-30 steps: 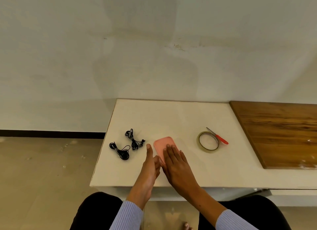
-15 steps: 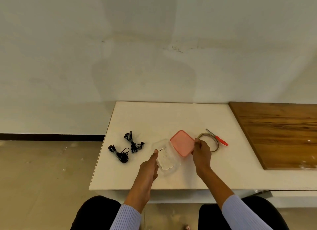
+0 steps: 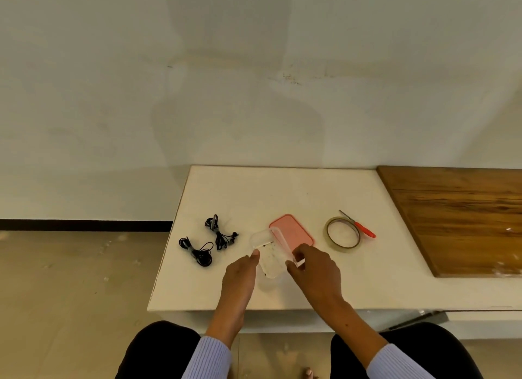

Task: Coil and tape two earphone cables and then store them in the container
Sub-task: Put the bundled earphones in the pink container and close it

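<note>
A clear plastic container (image 3: 269, 256) lies open on the white table (image 3: 282, 192). My left hand (image 3: 243, 274) holds its left side and my right hand (image 3: 313, 268) holds its right edge. Its pink lid (image 3: 291, 230) rests flat on the table just behind and to the right of it. Two black earphone cables lie coiled to the left: one (image 3: 221, 233) nearer the container, the other (image 3: 197, 251) closer to the table's left edge. A roll of clear tape (image 3: 342, 233) lies to the right of the lid.
Red-handled scissors (image 3: 360, 224) lie just behind the tape roll. A wooden board (image 3: 457, 215) covers the table's right part. The table's left edge drops to a tiled floor (image 3: 70, 294). A white wall stands behind.
The lid came off the container: my right hand carried it to the right, set it down behind the container, then came back to the container's right edge. My left hand stayed on the container.
</note>
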